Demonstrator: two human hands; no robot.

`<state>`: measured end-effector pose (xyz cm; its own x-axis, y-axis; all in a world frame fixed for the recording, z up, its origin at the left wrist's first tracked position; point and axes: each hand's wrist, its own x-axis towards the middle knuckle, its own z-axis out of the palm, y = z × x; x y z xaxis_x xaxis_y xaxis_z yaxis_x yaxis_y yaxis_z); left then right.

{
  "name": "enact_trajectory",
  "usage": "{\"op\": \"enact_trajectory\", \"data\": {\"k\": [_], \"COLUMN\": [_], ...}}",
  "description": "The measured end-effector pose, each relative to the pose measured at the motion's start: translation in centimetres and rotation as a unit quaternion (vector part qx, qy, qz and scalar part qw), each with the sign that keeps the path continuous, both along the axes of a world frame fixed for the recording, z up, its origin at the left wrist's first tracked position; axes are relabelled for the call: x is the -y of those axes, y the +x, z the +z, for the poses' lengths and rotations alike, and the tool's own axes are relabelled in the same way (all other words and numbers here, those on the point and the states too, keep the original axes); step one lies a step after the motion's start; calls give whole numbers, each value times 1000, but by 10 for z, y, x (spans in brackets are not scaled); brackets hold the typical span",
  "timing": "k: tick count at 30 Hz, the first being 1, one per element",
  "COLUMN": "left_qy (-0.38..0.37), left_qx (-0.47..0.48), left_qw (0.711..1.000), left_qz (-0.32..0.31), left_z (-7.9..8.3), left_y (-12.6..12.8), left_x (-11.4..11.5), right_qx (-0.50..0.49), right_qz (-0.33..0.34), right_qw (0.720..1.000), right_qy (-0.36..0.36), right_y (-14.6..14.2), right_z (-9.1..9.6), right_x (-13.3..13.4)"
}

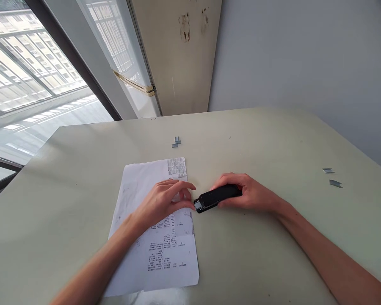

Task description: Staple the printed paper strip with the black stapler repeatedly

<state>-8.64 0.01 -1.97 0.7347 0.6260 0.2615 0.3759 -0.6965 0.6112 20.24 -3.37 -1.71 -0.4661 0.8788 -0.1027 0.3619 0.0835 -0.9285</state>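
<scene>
A black stapler (220,195) lies in my right hand (241,192), its fingers wrapped round the rear half. The stapler's metal nose points left, just beyond the right edge of the printed paper (174,275). Over the upper part of that paper is my left hand (168,197); its thumb and forefinger stand apart, the thumb tip at or very near the stapler's nose. I cannot tell whether the two touch. Nothing shows between the left fingers, and the hand covers some of the printed text.
Several short staple strips (176,142) lie beyond the paper, and two more staple strips (332,178) are at the far right of the pale table (257,254). A grey wall (305,55), a beige panel (178,63) and a window (28,59) stand behind the table.
</scene>
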Motion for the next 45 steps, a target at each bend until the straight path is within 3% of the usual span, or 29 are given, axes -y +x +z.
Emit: {"op": "enact_trajectory", "data": {"k": [17, 24, 29, 31, 36, 40, 45], "left_qy": [-24, -27, -8, 26, 114, 101, 91], "left_qx": [-6, -11, -20, -37, -100, -141, -153], "left_qw": [999, 999, 1000, 998, 964, 943, 926], "left_qz": [26, 18, -1, 34, 217, 285, 331], "left_z": [0, -4, 2, 6, -1, -13, -16], "left_y": [5, 3, -1, -7, -36, -56, -56], "left_x": [5, 3, -2, -9, -31, -42, -43], "right_qx": [-25, -46, -48, -49, -55, -57, -55], "right_qz": [-9, -5, -11, -14, -44, -82, -95], "right_qw": [997, 996, 996, 997, 996, 994, 993], "right_qy": [79, 81, 70, 65, 51, 52, 45], "right_y": [-13, -13, -10, -9, -4, 0, 0], "right_z": [-7, -8, -7, -6, -6, -8, -10], "right_x": [7, 8, 6, 6, 4, 5, 8]}}
